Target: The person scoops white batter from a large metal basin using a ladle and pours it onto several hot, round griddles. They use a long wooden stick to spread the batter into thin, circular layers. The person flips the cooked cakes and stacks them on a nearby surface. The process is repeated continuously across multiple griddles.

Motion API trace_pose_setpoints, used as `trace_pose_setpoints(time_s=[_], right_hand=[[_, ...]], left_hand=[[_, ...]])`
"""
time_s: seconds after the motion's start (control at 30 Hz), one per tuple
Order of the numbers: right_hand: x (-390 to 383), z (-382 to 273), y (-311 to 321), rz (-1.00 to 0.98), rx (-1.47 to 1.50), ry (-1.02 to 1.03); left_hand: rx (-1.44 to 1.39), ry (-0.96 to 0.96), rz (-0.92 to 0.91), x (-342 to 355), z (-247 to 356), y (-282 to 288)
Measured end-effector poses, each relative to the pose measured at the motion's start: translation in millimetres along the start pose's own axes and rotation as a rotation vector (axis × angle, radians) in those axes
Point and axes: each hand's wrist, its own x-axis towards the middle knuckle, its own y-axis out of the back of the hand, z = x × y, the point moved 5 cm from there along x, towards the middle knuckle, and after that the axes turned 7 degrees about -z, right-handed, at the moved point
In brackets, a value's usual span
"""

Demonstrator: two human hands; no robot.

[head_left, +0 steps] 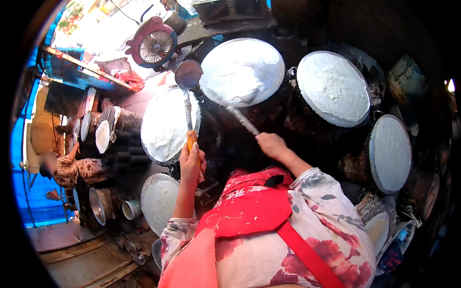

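My left hand (192, 163) is closed on the orange handle of a ladle (188, 72), which is held up with its bowl between two round griddles. My right hand (271, 146) grips a long pale metal tool (244, 120), whose far end rests at the lower edge of the top middle griddle (240, 65), where the white batter has a raised lump. Other round griddles coated in white surround my hands: one to the left (158, 122), one at the upper right (331, 86), one at the right (389, 153) and one at the lower left (156, 201).
A pink fan (154, 46) stands at the upper left. Another person (79, 173) in a patterned top works at the far left beside more griddles. Dark cylinders (125, 156) lie stacked near them. A wooden shelf (86, 69) and blue sheeting (26, 177) are at the left.
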Motion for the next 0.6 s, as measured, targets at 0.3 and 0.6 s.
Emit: trace_pose_setpoints(time_s=[0.3, 0.6], right_hand=[[-13.2, 32.0, 40.1, -0.071, 0.042, 0.011], [8.2, 84.4, 64.7, -0.021, 0.116, -0.128]], left_hand=[[0.008, 0.049, -0.019, 5.5, -0.1, -16.3], [0.064, 0.114, -0.054, 26.7, -3.6, -32.4]])
